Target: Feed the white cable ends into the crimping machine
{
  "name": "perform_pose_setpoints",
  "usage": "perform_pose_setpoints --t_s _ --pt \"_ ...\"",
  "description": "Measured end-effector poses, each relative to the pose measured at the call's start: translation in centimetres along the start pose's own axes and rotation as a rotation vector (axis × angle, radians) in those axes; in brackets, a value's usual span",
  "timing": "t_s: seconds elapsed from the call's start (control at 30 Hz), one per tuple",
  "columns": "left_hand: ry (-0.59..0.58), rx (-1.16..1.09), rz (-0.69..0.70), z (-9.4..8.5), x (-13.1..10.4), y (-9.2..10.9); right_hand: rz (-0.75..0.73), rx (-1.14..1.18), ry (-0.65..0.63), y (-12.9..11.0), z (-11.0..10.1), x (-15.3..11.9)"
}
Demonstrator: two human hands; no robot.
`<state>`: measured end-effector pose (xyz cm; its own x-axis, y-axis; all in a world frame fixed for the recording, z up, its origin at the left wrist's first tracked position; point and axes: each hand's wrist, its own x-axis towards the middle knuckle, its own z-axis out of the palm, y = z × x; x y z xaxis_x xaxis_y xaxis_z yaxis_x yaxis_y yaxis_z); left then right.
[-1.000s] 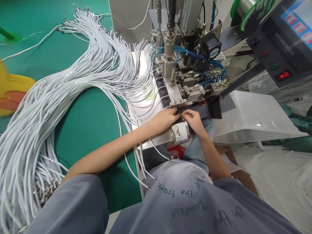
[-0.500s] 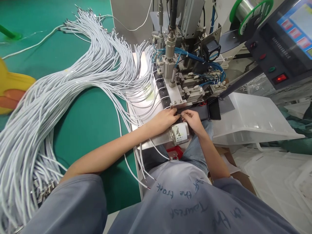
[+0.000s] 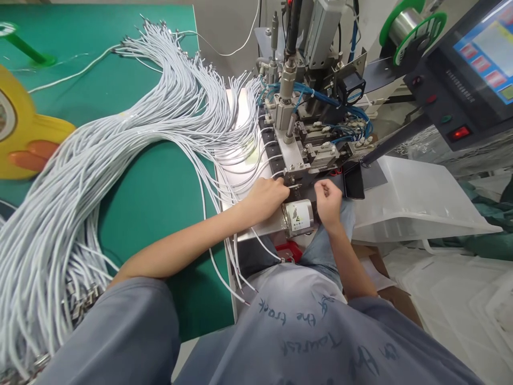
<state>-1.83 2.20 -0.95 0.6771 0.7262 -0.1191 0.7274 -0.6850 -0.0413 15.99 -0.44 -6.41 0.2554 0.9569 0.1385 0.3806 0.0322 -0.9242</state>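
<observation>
Just below the front end of the machine point(image 3: 292, 152), my left hand point(image 3: 267, 197) is closed round something small, with a thin metal tip sticking out past the fingertips. My right hand point(image 3: 328, 200) is curled to the right of it, apart from the machine; what its fingers hold, if anything, is too small to tell. White cables point(image 3: 176, 104) fan from a large bundle to the machine's black fixtures point(image 3: 269, 147). Under my hands sits a motor with a white label point(image 3: 298, 216).
A phone point(image 3: 354, 182) lies right of the machine. Further right are a white plastic bin point(image 3: 417, 198) and a control panel point(image 3: 460, 80). A solder spool point(image 3: 406, 27) hangs above. A yellow duck-shaped object point(image 3: 44, 139) stands on the green table point(image 3: 152, 182).
My right hand has drawn away to the right from my left hand; the two were almost touching before. My left hand has shifted slightly left relative to the fixture. The view has shifted a little.
</observation>
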Motion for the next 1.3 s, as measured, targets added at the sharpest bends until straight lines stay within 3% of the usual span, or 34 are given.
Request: perform_pose_setpoints --t_s 0.07,0.17,0.23,0.33,0.4,0.5,0.63,0.77,0.87,1.03,1.17,1.3 --pt "-0.014 0.025 -0.090 -0.2 0.1 -0.2 -0.021 -0.112 -0.020 -1.8 -0.5 -2.9" --pt "-0.040 0.047 -0.178 -0.6 0.3 -0.4 0.043 -0.368 -0.414 -3.8 0.3 -7.8" --pt "-0.055 0.031 -0.166 -0.8 0.2 -0.1 0.035 -0.440 -0.659 -4.1 1.5 -10.0" --pt "-0.011 -0.095 -0.044 -1.0 -0.2 1.2 0.002 -0.355 -0.866 -3.5 2.3 -10.9" --pt "0.063 -0.267 0.083 -1.0 -0.5 2.2 0.020 -0.240 -0.810 -3.1 1.4 -9.7" --pt "0.171 -0.557 0.248 -0.7 -0.8 3.1 0.116 -0.046 -0.618 -3.0 -1.4 -6.3" --pt "0.307 -0.796 0.271 0.0 -0.5 2.4 0.160 0.216 -0.403 -3.5 -4.1 -2.6" --pt "0.468 -0.855 0.287 0.4 0.1 1.6 0.186 0.498 -0.281 -3.8 -3.8 -2.0" --pt "0.500 -0.833 0.319 0.4 0.2 1.5 0.194 0.601 -0.228 -4.1 -2.9 -2.7" --pt "0.509 -0.838 0.262 0.1 0.0 1.8 0.114 0.444 -0.097 -4.3 -1.9 -3.4" --pt "0.464 -0.881 0.289 -0.3 0.0 1.9 -0.005 0.289 -0.073 -4.5 -1.8 -3.5" --pt "0.490 -0.780 0.258 -0.1 0.0 1.7 -0.130 0.038 0.023 -5.0 -2.0 -3.5"
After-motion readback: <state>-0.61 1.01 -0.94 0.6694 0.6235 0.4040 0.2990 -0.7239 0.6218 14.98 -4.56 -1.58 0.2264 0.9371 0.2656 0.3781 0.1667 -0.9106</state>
